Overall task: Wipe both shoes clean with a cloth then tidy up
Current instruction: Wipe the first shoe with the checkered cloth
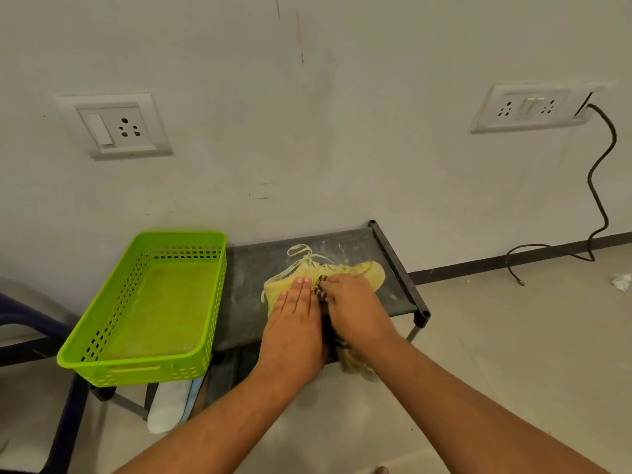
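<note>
A yellow lace-up shoe (371, 271) lies on its side on the dusty black shelf top (249, 289), toe to the right. My left hand (297, 316) presses flat on the shoe's heel end, fingers straight. My right hand (354, 307) grips a dark striped cloth (320, 291) against the middle of the shoe; the cloth's loose end (352, 362) hangs over the shelf's front edge. Only one shoe is in sight on the shelf top.
A green perforated plastic basket (85, 336) sits on the left of the shelf, nothing in it. A white object (167, 408) shows on a lower level under the basket. A black cable (596, 186) trails from the wall socket to the floor at right. A dark chair frame (65, 429) stands far left.
</note>
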